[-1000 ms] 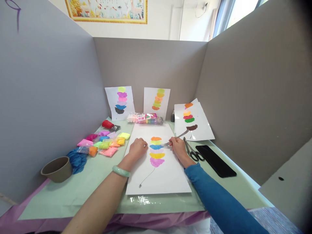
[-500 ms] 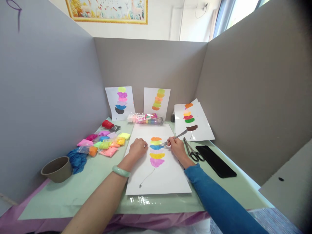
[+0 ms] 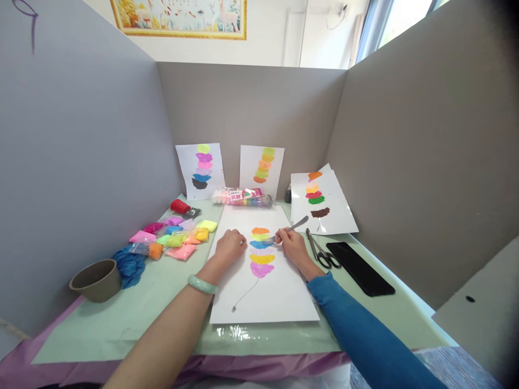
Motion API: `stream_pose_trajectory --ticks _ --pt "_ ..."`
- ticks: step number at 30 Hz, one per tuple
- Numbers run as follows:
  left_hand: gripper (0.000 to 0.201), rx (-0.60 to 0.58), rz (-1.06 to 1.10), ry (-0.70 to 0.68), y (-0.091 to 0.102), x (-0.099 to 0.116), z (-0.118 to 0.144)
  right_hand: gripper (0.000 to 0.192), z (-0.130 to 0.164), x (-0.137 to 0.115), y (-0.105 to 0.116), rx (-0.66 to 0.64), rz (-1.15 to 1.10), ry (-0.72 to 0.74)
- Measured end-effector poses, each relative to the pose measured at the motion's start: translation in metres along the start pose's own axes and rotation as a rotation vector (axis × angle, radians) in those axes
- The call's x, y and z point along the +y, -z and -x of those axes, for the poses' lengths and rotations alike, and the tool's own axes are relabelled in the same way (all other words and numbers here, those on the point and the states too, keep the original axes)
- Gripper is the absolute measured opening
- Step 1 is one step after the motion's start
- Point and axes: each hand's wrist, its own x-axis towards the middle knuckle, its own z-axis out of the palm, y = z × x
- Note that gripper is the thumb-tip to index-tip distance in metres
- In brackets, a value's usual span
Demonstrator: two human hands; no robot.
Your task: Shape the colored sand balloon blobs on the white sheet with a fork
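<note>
A metal fork (image 3: 284,231) lay gripped in the right hand (image 3: 292,245), its tines set against the blue band of a stack of coloured clay smears (image 3: 260,251) on a white sheet of paper (image 3: 263,294), its handle angled up and away to the right. The left hand (image 3: 229,246) rested loosely curled, knuckles up, on the same sheet just left of the stack, holding nothing visible. A pale green bangle (image 3: 201,284) circled the left wrist; a blue sleeve (image 3: 365,329) covered the right arm. A thin grey line ran from the lowest pink smear toward the sheet's near edge.

Just right of the fork hand, a pair of scissors (image 3: 321,251) lay on the pale green surface (image 3: 133,313), with a flat black object (image 3: 360,267) beside them. Small bags of coloured clay (image 3: 176,235) were scattered to the left, near a blue cloth (image 3: 127,265) and a brown bowl (image 3: 96,280). Beyond the sheet sat a clear pack of clay (image 3: 242,196). Two finished sheets (image 3: 200,170) leaned against the grey partition (image 3: 251,108), and more lay propped at the right (image 3: 322,202).
</note>
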Motion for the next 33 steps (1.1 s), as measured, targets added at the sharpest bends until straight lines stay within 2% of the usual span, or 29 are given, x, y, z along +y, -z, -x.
stream_pose_trajectory --ticks 11,15,20,26,30,33 --pt "0.025 0.004 0.011 -0.005 -0.0008 -0.0007 -0.0003 0.037 -0.0006 0.0017 0.0005 -0.001 0.039 0.033" --pt "0.025 0.013 0.011 -0.010 -0.0012 -0.0011 -0.0006 0.039 -0.0002 0.0014 0.0013 0.057 -0.009 0.017" --pt "0.025 0.017 0.007 -0.015 -0.0011 -0.0008 0.0001 0.039 -0.0008 0.0009 0.0029 0.066 0.011 0.022" --pt "0.024 0.025 0.008 -0.021 -0.0021 -0.0011 0.0003 0.044 -0.0026 -0.0011 0.0055 0.167 -0.094 0.013" --pt "0.023 0.027 0.046 0.002 0.0004 0.0003 0.0010 0.040 -0.0006 -0.0034 0.0056 0.089 -0.073 0.107" --pt "0.025 0.118 0.126 -0.025 0.0042 0.0043 0.0029 0.033 0.0047 -0.0079 0.0042 -0.030 -0.020 0.228"
